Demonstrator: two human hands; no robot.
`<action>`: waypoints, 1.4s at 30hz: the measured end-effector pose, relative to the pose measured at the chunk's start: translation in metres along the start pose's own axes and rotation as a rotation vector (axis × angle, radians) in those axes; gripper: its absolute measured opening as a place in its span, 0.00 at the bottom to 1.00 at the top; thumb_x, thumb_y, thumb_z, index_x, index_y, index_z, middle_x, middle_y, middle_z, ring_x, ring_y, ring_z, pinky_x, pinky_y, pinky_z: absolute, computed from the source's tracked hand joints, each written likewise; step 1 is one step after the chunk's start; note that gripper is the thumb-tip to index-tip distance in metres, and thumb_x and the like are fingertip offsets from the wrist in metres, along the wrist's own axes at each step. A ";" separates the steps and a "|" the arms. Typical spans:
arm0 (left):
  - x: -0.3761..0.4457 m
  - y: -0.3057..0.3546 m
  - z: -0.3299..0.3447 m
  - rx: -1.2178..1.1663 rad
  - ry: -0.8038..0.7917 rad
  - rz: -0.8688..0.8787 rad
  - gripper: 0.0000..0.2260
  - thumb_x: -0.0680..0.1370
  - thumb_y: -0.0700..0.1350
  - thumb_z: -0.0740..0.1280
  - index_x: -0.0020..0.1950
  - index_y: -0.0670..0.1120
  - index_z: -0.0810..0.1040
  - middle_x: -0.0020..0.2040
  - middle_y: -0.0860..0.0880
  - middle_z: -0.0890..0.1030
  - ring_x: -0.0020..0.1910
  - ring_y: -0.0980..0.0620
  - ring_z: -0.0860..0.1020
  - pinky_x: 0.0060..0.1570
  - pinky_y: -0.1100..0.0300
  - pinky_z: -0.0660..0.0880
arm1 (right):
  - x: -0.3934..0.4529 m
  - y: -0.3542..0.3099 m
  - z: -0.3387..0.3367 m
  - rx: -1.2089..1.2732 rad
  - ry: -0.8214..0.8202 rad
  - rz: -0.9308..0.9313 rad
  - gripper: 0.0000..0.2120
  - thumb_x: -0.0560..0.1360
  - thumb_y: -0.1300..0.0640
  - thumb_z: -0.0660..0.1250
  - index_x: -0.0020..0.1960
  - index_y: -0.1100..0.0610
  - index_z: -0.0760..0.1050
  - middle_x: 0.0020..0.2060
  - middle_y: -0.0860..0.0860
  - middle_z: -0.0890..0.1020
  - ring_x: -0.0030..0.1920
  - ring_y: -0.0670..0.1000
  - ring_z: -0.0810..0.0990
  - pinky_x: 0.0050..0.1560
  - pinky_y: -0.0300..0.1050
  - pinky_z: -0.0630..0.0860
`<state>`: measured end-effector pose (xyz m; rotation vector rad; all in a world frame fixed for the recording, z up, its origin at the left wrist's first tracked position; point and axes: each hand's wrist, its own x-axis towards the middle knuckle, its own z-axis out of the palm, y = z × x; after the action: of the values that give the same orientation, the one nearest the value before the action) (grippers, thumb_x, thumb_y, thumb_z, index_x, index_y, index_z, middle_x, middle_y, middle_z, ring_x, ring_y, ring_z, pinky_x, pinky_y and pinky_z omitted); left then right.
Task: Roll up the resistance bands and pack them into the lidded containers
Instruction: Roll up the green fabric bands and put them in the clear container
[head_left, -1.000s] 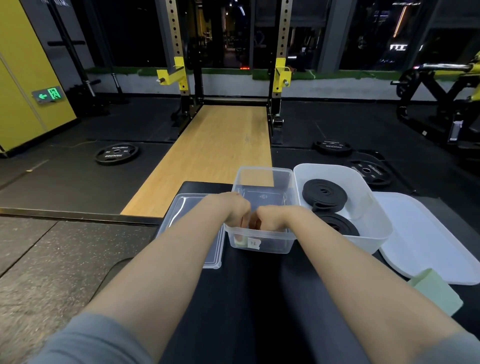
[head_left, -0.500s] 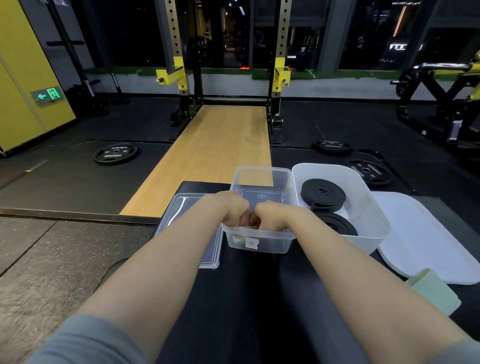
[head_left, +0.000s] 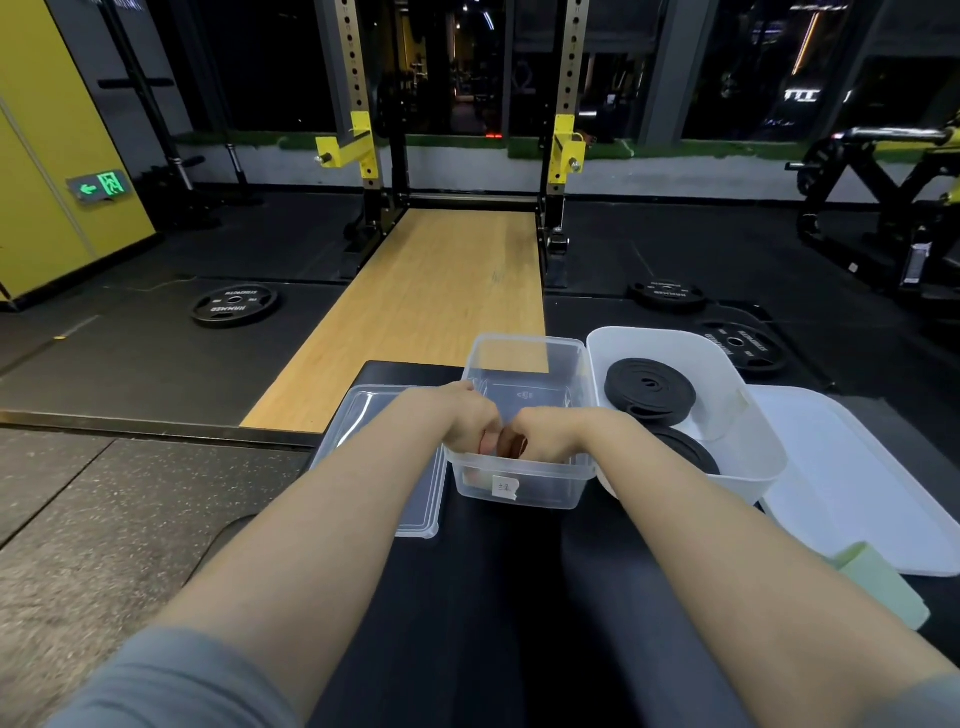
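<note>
Both hands reach into a clear plastic container (head_left: 524, 486) on a black bench. My left hand (head_left: 467, 418) and my right hand (head_left: 545, 431) have their fingers curled around a reddish-brown rolled band (head_left: 511, 446) held between them, low inside the container's near end. Most of that band is hidden by my fingers. To the right, a white container (head_left: 753, 452) holds two rolled black bands, one (head_left: 649, 389) at the back and one (head_left: 685, 449) nearer me. The clear lid (head_left: 363, 415) lies left of the clear container.
A white lid (head_left: 857, 483) lies right of the white container, with a pale green folded band (head_left: 883, 579) at its near edge. Weight plates (head_left: 234, 304) lie on the dark floor. A wooden platform (head_left: 431, 312) and a yellow rack stand ahead.
The hands have stayed together in the clear container, shifting only slightly; the reddish-brown band now shows a little more between the fingers.
</note>
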<state>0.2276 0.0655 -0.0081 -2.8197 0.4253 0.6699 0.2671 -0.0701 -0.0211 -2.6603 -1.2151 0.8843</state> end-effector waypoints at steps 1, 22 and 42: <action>-0.001 0.000 0.000 -0.022 -0.007 0.002 0.06 0.77 0.42 0.60 0.49 0.51 0.75 0.46 0.51 0.76 0.47 0.52 0.68 0.71 0.57 0.51 | -0.001 -0.001 -0.001 -0.007 -0.015 -0.005 0.13 0.74 0.57 0.65 0.58 0.56 0.77 0.51 0.52 0.81 0.49 0.51 0.77 0.51 0.45 0.75; -0.008 0.001 0.006 -0.237 0.125 -0.039 0.13 0.80 0.52 0.61 0.62 0.50 0.76 0.59 0.52 0.79 0.63 0.51 0.70 0.67 0.53 0.63 | -0.028 -0.001 -0.001 -0.091 0.171 0.015 0.17 0.77 0.56 0.63 0.65 0.55 0.74 0.59 0.51 0.79 0.57 0.52 0.77 0.58 0.46 0.74; -0.071 0.050 0.010 -0.230 0.504 -0.167 0.28 0.81 0.56 0.54 0.77 0.50 0.48 0.78 0.51 0.51 0.77 0.53 0.49 0.74 0.53 0.46 | -0.108 0.013 0.043 0.029 0.789 0.071 0.28 0.78 0.47 0.63 0.75 0.52 0.59 0.74 0.50 0.63 0.74 0.51 0.59 0.73 0.47 0.56</action>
<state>0.1465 0.0372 0.0096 -3.1839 0.1915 -0.0387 0.1968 -0.1627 -0.0107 -2.5979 -0.8855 -0.1695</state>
